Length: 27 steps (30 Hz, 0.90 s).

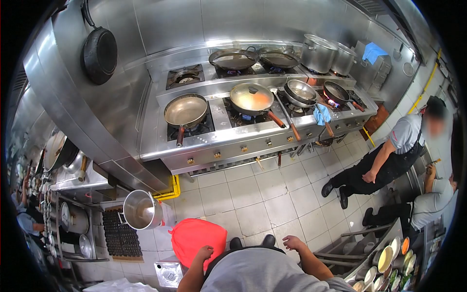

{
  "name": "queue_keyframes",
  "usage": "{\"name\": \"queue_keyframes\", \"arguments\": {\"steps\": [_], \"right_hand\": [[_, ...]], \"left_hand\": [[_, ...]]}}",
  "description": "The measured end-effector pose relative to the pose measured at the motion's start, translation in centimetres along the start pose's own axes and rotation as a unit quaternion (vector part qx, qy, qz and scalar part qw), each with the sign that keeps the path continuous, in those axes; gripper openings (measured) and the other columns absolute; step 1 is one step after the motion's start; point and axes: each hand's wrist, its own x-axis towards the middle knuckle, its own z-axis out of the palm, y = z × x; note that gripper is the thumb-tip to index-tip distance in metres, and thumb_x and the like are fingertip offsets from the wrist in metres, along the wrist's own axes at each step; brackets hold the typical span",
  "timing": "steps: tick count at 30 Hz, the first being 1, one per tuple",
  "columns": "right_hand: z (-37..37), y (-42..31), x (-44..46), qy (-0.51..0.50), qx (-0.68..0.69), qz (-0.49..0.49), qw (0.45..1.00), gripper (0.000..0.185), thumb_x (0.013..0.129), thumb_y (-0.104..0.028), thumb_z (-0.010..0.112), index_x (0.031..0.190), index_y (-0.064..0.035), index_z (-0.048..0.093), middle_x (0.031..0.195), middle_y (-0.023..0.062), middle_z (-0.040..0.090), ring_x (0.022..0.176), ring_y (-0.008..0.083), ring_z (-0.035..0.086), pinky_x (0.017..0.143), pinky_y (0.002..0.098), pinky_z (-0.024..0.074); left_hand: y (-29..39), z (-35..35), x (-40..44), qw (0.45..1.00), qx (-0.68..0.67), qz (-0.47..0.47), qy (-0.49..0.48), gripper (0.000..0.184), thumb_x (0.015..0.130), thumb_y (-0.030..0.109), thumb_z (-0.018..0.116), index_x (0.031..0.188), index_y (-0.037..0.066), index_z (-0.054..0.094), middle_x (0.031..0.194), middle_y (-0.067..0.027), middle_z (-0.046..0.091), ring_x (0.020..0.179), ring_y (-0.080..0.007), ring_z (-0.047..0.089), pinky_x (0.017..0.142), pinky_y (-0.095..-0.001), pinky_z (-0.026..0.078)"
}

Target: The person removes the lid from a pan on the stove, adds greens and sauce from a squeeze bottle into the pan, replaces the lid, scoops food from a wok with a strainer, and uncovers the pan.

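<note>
My left hand [205, 252] is in front of my body with its fingers curled in, and I see nothing in it. It overlaps the edge of a large red sheet or bag [197, 238]; whether they touch, I cannot tell. To the right of my body, my right hand [293, 242] hangs with fingers loosely apart, holding nothing. Just left of the red thing stands a deep metal pot [142, 209]. Below it sits a square metal lid [169, 274] with a small handle.
Ahead runs a steel stove [233, 155] bearing several pans, including a glass-lidded pan [252, 99], and tall stockpots [317, 53]. A flame burns under a small pan [335, 91]. One person [401, 146] stands at right, another [433, 204] nearer. Food containers [385, 259] fill the lower right.
</note>
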Motion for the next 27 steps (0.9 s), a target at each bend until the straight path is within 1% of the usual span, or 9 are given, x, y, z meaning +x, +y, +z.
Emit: {"name": "queue_keyframes", "arguments": {"steps": [1, 3, 10, 12, 19, 21, 22, 24, 27], "right_hand": [[0.00, 0.12, 0.13, -0.006, -0.001, 0.007, 1.000, 0.040, 0.074, -0.013, 0.060, 0.113, -0.0055, 0.054, 0.081, 0.0093, 0.062, 0.064, 0.0155, 0.060, 0.050, 0.0278, 0.0498], [0.05, 0.09, 0.02, -0.005, 0.000, 0.009, 1.000, 0.040, 0.074, -0.013, 0.060, 0.113, -0.0055, 0.054, 0.081, 0.0091, 0.062, 0.063, 0.0154, 0.060, 0.050, 0.0276, 0.0494], [0.08, -0.05, -0.17, -0.005, 0.013, 0.018, 1.000, 0.039, 0.074, -0.012, 0.059, 0.112, -0.0053, 0.054, 0.080, 0.0085, 0.061, 0.062, 0.0150, 0.059, 0.050, 0.0273, 0.0487], [0.04, -0.29, -0.34, -0.006, 0.014, 0.021, 1.000, 0.038, 0.074, -0.012, 0.059, 0.112, -0.0053, 0.054, 0.080, 0.0085, 0.061, 0.063, 0.0150, 0.058, 0.050, 0.0273, 0.0487], [0.16, -0.42, -0.24, -0.011, 0.015, 0.022, 1.000, 0.038, 0.075, -0.012, 0.059, 0.111, -0.0052, 0.054, 0.080, 0.0089, 0.061, 0.063, 0.0151, 0.058, 0.050, 0.0277, 0.0490], [0.18, -0.34, -0.10, -0.010, 0.013, 0.019, 1.000, 0.038, 0.075, -0.012, 0.058, 0.111, -0.0050, 0.054, 0.080, 0.0089, 0.061, 0.063, 0.0151, 0.058, 0.050, 0.0279, 0.0491], [0.23, -0.28, -0.04, -0.008, 0.011, 0.016, 1.000, 0.037, 0.075, -0.012, 0.058, 0.111, -0.0048, 0.054, 0.079, 0.0089, 0.061, 0.063, 0.0151, 0.058, 0.050, 0.0281, 0.0491], [0.18, -0.50, -0.11, -0.009, 0.008, 0.015, 1.000, 0.037, 0.075, -0.012, 0.058, 0.111, -0.0047, 0.054, 0.079, 0.0090, 0.061, 0.062, 0.0153, 0.058, 0.050, 0.0283, 0.0492], [0.14, -0.76, -0.09, -0.008, 0.000, 0.013, 1.000, 0.037, 0.075, -0.012, 0.058, 0.111, -0.0043, 0.054, 0.080, 0.0094, 0.061, 0.063, 0.0157, 0.059, 0.050, 0.0286, 0.0494]], "left_hand": [[0.04, -0.02, -0.05, 1.000, 0.000, 0.000, 0.000, 0.033, 0.076, 0.015, 0.055, 0.107, 0.005, 0.056, 0.076, -0.0076, 0.060, 0.054, -0.0147, 0.055, 0.047, -0.0275, 0.046], [-0.16, -0.01, 0.05, 1.000, 0.002, 0.017, 0.002, 0.032, 0.075, 0.014, 0.055, 0.106, 0.005, 0.057, 0.074, -0.0072, 0.060, 0.054, -0.0144, 0.055, 0.047, -0.0273, 0.046], [0.12, -0.13, -0.07, 1.000, 0.002, 0.008, 0.004, 0.033, 0.075, 0.015, 0.055, 0.106, 0.005, 0.057, 0.074, -0.0073, 0.060, 0.053, -0.0142, 0.055, 0.046, -0.0276, 0.046], [0.21, -0.25, 0.04, 1.000, 0.028, 0.007, -0.012, 0.034, 0.078, 0.014, 0.052, 0.110, 0.005, 0.054, 0.083, -0.0081, 0.061, 0.060, -0.0162, 0.057, 0.049, -0.0280, 0.046], [-0.05, -0.51, 0.33, 0.999, 0.041, 0.005, -0.010, 0.034, 0.078, 0.014, 0.052, 0.110, 0.006, 0.054, 0.084, -0.0081, 0.061, 0.060, -0.0161, 0.056, 0.050, -0.0281, 0.046], [-0.10, -0.52, 0.13, 1.000, 0.018, 0.018, 0.014, 0.032, 0.075, 0.017, 0.055, 0.104, 0.005, 0.058, 0.071, -0.0087, 0.061, 0.054, -0.0148, 0.056, 0.049, -0.0294, 0.048], [-0.08, -0.58, 0.09, 1.000, 0.018, 0.017, 0.015, 0.032, 0.075, 0.017, 0.055, 0.104, 0.005, 0.058, 0.071, -0.0087, 0.061, 0.054, -0.0148, 0.056, 0.049, -0.0294, 0.048], [-0.12, -0.71, 0.16, 1.000, 0.029, 0.004, -0.009, 0.033, 0.078, 0.014, 0.052, 0.110, 0.006, 0.054, 0.085, -0.0084, 0.061, 0.059, -0.0162, 0.056, 0.049, -0.0283, 0.046], [-0.01, -0.78, -0.05, 1.000, 0.027, -0.006, -0.010, 0.034, 0.078, 0.014, 0.052, 0.110, 0.005, 0.054, 0.085, -0.0088, 0.061, 0.060, -0.0163, 0.056, 0.049, -0.0285, 0.046]]}}
